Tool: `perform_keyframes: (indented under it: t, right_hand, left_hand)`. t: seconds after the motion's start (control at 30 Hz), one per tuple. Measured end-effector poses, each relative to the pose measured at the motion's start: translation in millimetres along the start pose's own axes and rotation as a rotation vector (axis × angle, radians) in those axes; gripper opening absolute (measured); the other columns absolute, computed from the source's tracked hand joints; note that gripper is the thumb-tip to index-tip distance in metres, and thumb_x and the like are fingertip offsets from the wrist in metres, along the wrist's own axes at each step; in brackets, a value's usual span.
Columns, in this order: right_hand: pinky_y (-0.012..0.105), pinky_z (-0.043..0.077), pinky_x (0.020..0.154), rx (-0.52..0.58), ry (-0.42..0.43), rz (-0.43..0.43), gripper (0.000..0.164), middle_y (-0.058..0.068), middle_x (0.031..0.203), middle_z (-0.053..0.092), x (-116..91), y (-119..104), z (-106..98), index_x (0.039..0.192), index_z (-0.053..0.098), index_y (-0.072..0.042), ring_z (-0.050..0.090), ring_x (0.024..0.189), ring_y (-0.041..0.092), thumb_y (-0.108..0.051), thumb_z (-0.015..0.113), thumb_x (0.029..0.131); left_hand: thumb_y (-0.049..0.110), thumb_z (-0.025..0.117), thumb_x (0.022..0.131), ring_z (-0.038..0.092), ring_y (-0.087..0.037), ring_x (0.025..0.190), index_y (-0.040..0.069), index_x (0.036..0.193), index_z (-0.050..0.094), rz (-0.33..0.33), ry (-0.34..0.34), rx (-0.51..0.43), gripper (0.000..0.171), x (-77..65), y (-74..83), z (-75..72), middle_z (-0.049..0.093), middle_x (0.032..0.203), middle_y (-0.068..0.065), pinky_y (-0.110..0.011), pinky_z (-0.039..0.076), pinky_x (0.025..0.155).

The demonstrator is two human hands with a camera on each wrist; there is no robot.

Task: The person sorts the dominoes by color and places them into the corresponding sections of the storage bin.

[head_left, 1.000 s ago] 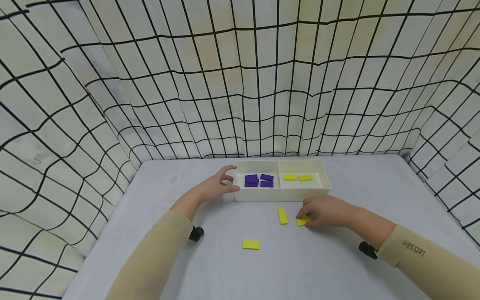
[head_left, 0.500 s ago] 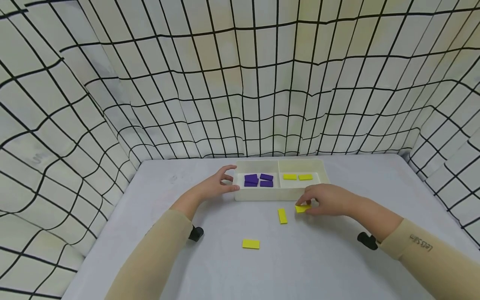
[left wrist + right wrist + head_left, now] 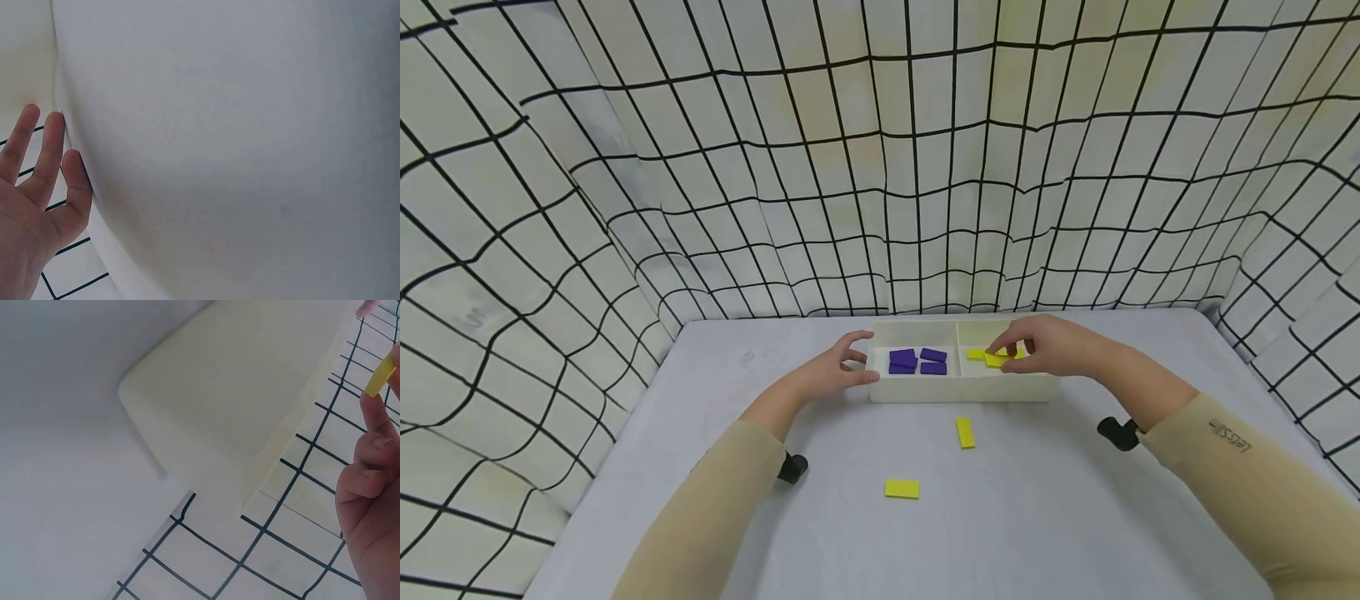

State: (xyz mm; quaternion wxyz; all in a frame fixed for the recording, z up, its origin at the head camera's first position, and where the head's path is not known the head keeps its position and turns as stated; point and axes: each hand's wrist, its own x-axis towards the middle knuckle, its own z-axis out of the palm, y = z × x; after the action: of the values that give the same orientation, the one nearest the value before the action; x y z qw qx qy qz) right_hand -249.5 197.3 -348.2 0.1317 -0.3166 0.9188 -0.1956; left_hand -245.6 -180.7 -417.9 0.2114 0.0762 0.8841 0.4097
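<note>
A white two-compartment box (image 3: 925, 390) stands at the back of the table. My right hand (image 3: 1056, 346) is over its right compartment, pinching a yellow tile (image 3: 996, 362) between thumb and fingers. In the right wrist view that tile (image 3: 379, 380) shows edge-on at the fingertips. Beneath the hand, other yellow tiles (image 3: 974, 355) lie in the compartment, partly covered. Several purple tiles (image 3: 902, 357) fill part of the left compartment, some overlapping. My left hand (image 3: 831, 367) rests at the box's left end, thumb by the front corner, fingers loosely extended along the side.
Two loose yellow tiles lie on the white table: an upright one (image 3: 965, 433) just in front of the box, and a sideways one (image 3: 902, 489) nearer me. Black-gridded white cloth (image 3: 925, 208) walls the table at the back and sides.
My right hand has picked the yellow tile off the table, lifted it over the box's front wall and brought it above the right compartment. The left hand has stayed put.
</note>
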Motion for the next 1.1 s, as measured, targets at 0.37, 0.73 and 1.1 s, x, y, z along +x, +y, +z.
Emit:
perform_keyframes:
  t: [0.37, 0.73, 1.1]
  right_hand:
    - [0.031, 0.050, 0.074, 0.026, -0.086, 0.047, 0.028, -0.003, 0.094, 0.063, 35, 11, 12, 0.118, 0.073, -0.023, 0.054, 0.089, 0.021, -0.025, 0.075, 0.090]
    - [0.035, 0.046, 0.080, 0.025, -0.136, 0.159, 0.024, -0.001, 0.097, 0.062, 56, 32, 30, 0.112, 0.075, -0.024, 0.053, 0.093, 0.020, -0.028, 0.076, 0.088]
    - [0.034, 0.048, 0.081, 0.028, -0.121, 0.187, 0.020, 0.001, 0.098, 0.062, 65, 36, 43, 0.108, 0.075, -0.024, 0.052, 0.096, 0.022, -0.021, 0.075, 0.089]
  left_hand:
    - [0.042, 0.069, 0.092, 0.045, -0.034, 0.135, 0.039, 0.154, 0.019, 0.008, -0.003, -0.002, 0.080, -0.4, 0.2, 0.7, 0.043, 0.149, -0.012, -0.057, 0.036, 0.107]
    - [0.040, 0.070, 0.092, 0.047, -0.032, 0.133, 0.039, 0.153, 0.020, 0.003, 0.001, 0.002, 0.079, -2.4, 3.3, 0.3, 0.044, 0.148, -0.010, -0.055, 0.037, 0.107]
    - [0.040, 0.070, 0.092, 0.046, -0.033, 0.134, 0.038, 0.154, 0.020, -0.012, 0.008, 0.014, 0.080, -3.4, 3.8, 0.4, 0.044, 0.148, -0.011, -0.056, 0.037, 0.107]
